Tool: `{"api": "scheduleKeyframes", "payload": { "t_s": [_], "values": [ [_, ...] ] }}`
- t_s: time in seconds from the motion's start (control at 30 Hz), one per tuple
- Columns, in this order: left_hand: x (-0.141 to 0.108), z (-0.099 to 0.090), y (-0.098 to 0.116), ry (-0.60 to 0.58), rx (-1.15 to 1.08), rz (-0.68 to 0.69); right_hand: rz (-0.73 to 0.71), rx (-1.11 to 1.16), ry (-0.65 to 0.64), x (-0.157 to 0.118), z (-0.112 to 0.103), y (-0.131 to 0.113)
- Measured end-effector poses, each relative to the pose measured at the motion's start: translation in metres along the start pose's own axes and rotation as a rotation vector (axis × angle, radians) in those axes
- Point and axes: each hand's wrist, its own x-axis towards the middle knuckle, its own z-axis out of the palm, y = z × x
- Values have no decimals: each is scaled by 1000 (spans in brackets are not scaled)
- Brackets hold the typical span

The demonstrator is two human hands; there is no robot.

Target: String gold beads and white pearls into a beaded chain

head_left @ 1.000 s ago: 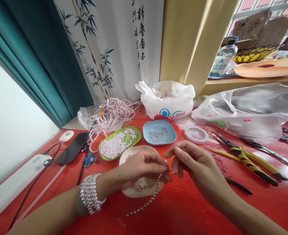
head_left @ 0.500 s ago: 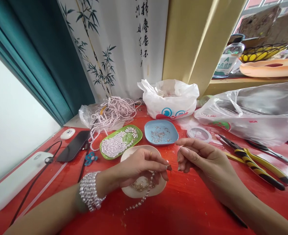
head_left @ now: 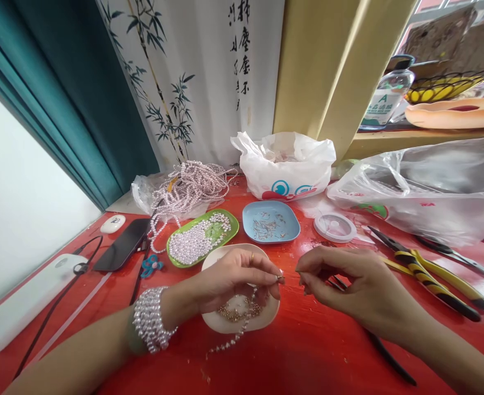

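Note:
My left hand (head_left: 242, 277), wearing a wide pearl-bead bracelet (head_left: 153, 320), pinches the end of a bead strand (head_left: 245, 327) between thumb and forefinger. A tiny piece shows at those fingertips, too small to name. From under the hand the strand trails over a cream dish (head_left: 266, 321) of small gold beads (head_left: 234, 311) and onto the red table. Just to the right, apart from it, my right hand (head_left: 344, 277) has thumb and forefinger pressed together; what they hold, if anything, is too small to make out. Partly hidden beneath that hand lies a dark-handled tool (head_left: 390, 359).
Behind the hands stand a green tray (head_left: 201, 241) of pearl beads and a blue tray (head_left: 271, 222) of small metal pieces. A round clear case (head_left: 335, 227), yellow-black pliers (head_left: 435, 274) and plastic bags (head_left: 287, 167) lie right and back. A phone (head_left: 122, 245) lies left.
My right hand has turned, its thumb and forefinger now closed into a pinch, and shows more of the dark-handled tool beneath. My left hand has barely moved.

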Motion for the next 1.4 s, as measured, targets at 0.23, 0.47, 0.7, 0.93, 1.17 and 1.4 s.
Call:
{"api": "scheduleKeyframes", "payload": {
  "t_s": [0.23,0.47,0.7,0.93,1.17,1.4],
  "values": [
    [1,-3,-2,-9,-24,15,-44,-51,8,-1,3,-2],
    [1,-4,-3,-12,-32,16,-51,-49,12,-1,4,0],
    [1,-2,-1,-13,-7,22,-100,-87,30,-1,6,-2],
    [0,-2,0,18,50,36,-124,-118,26,0,6,-2],
    [-1,0,2,72,107,65,-209,-225,49,-3,8,3],
    [-2,3,2,96,164,102,-186,-202,5,-2,9,2]
  ]
}}
